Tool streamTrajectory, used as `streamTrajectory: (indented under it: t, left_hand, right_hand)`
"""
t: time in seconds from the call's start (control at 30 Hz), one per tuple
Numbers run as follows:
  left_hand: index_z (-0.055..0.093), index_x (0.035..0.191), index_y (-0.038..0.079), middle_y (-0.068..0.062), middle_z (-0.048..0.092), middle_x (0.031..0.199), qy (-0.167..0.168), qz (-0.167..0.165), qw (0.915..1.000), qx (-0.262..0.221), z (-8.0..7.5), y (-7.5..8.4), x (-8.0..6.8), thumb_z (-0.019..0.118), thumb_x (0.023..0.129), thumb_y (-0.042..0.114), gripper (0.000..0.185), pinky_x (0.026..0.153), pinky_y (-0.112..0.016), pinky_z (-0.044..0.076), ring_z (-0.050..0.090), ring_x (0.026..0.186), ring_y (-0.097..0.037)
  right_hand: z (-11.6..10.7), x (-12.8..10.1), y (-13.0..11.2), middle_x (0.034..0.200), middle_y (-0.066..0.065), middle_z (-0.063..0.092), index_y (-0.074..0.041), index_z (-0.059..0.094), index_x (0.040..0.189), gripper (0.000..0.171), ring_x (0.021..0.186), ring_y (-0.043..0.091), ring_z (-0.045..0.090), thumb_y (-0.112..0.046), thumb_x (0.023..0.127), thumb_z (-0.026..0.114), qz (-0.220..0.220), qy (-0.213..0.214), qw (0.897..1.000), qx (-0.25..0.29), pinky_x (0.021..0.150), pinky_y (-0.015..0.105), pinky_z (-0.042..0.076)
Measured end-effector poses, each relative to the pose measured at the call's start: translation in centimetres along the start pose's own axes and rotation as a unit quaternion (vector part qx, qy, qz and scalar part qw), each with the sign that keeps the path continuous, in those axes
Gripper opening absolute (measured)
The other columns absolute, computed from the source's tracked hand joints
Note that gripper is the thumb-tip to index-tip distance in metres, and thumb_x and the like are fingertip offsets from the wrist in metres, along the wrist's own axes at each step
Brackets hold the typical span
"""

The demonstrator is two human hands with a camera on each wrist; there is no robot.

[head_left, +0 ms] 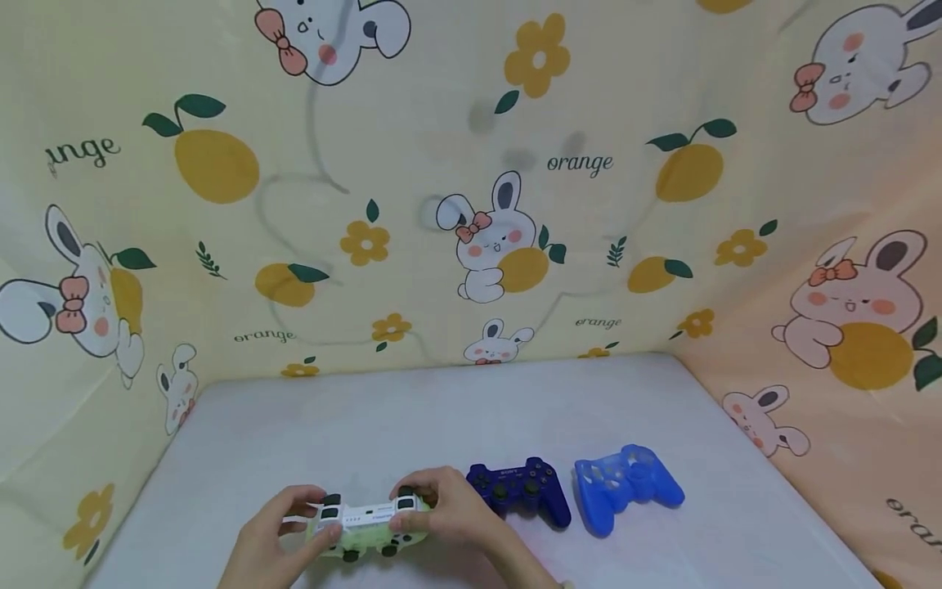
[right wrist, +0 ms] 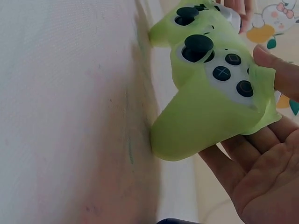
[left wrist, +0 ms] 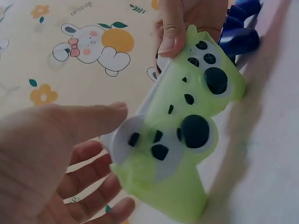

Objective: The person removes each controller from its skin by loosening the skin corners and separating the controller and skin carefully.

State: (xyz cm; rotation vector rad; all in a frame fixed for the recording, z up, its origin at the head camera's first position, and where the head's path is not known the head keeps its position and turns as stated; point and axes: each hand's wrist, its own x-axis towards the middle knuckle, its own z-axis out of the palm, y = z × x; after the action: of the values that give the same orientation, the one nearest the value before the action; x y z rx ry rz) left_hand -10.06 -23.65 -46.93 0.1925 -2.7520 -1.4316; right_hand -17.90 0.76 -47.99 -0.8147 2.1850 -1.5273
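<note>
Now both hands, left hand (head_left: 275, 532) and right hand (head_left: 449, 511), pinch the green skin's (left wrist: 205, 116) edges on the white controller (head_left: 365, 517), peeling next, spare blue skin (head_left: 625, 484) at three o'clock.

The printed backdrop cloth (head_left: 603, 98) carries the word "orange" several times in dark script, once cut to "nge" at the left edge. The dark blue controller (head_left: 521, 488) bears small lettering, too small to read.

Two controllers: white (head_left: 365, 517), dark blue (head_left: 521, 487). Two silicone covers: green (head_left: 368, 544), blue (head_left: 627, 484).
</note>
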Motion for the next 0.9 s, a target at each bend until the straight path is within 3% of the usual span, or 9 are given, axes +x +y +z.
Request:
streamTrajectory:
  t: [0.2,0.37,0.73,0.9]
  left_hand:
    - [0.059,0.124,0.007,-0.006,0.063,0.117,0.029,-0.014,0.9987,-0.038,1.1,-1.3,0.3,0.079,0.079,0.049,0.064,0.089,-0.041,0.050,0.058,0.105,-0.022]
    - [0.062,0.124,0.012,-0.004,0.063,0.121,0.061,0.005,0.9960,-0.066,2.2,-2.4,0.2,0.077,0.081,0.050,0.059,0.085,-0.033,0.051,0.059,0.105,-0.020]
    - [0.063,0.124,0.016,0.000,0.066,0.113,0.106,0.052,0.9918,-0.050,2.9,-3.4,0.3,0.074,0.087,0.043,0.046,0.084,-0.028,0.051,0.060,0.099,-0.016]
    - [0.059,0.127,0.015,0.000,0.066,0.116,0.108,0.071,0.9908,-0.039,3.5,-3.7,0.3,0.070,0.092,0.040,0.045,0.092,-0.026,0.046,0.060,0.108,-0.017]
  right_hand:
    - [0.2,0.1,0.2,0.089,-0.009,0.070,-0.004,0.072,0.108,0.031,0.075,0.008,0.065,-0.019,0.082,0.081,0.002,0.008,1.000,0.014,0.070,0.025,0.049]
    - [0.5,0.0,0.4,0.092,-0.006,0.070,-0.002,0.070,0.113,0.033,0.077,0.008,0.064,-0.017,0.085,0.078,-0.002,0.033,0.999,0.014,0.069,0.025,0.049]
    - [1.8,-0.6,0.7,0.100,-0.008,0.066,-0.006,0.064,0.125,0.042,0.085,0.009,0.058,-0.030,0.091,0.071,-0.007,0.103,0.994,-0.028,0.079,0.028,0.047]
    - [2.5,-1.0,1.1,0.099,-0.008,0.064,-0.010,0.064,0.123,0.036,0.087,0.010,0.056,-0.033,0.095,0.066,-0.001,0.129,0.991,-0.029,0.079,0.029,0.046]
